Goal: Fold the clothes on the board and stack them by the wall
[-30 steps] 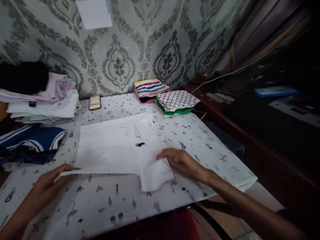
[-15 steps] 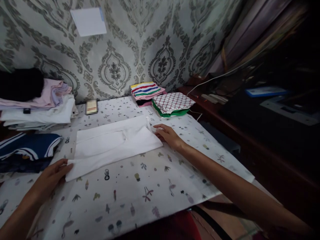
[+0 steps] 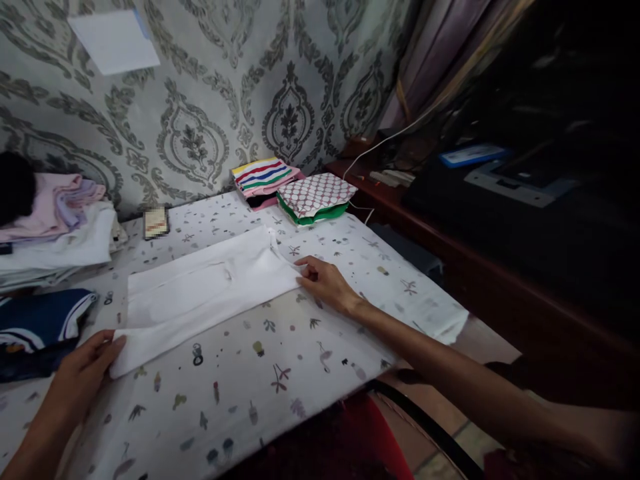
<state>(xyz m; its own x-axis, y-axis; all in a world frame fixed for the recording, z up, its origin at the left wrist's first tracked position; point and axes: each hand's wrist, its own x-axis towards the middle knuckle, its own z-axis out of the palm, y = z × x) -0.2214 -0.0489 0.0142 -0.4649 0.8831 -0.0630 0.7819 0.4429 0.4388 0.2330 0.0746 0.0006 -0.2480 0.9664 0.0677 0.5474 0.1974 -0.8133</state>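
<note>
Right hand [image 3: 327, 285]: fingertips pinched on the sleeve-side edge of a white shirt [image 3: 210, 287], at the shirt's right end. Left hand [image 3: 85, 370]: thumb and fingers closed on the shirt's near-left corner. Grips sit at opposite ends, the cloth running between them; bulk of the shirt lies beyond the line joining the two hands, on the side toward the wall.

Shirt: flat on a table covered with a printed white cloth [image 3: 240, 413], a long strip folded over along its near side, slight creases near the middle and toward the right end.

Outward, left: a dark blue garment with white trim [image 3: 45, 320], near the left hand, apart from it. Behind that, a clothes pile [image 3: 60, 227], white items low, pink and lilac above, something black on top at the frame edge.

Far side: small pale item [image 3: 157, 222], blurred out, near the wall. Right of it, a folded striped cloth [image 3: 263, 175] atop pink and black fabric; just beside, a folded patterned cloth [image 3: 317, 193] over green fabric. Both well apart from the right hand.

Wall [image 3: 195, 133]: grey damask pattern, white sheet [image 3: 115, 41] high on the left. Right: dark red-brown furniture [image 3: 450, 247], thin pale cable [image 3: 385, 141], blue-edged object [image 3: 473, 155]; details there too dark to tell.
</note>
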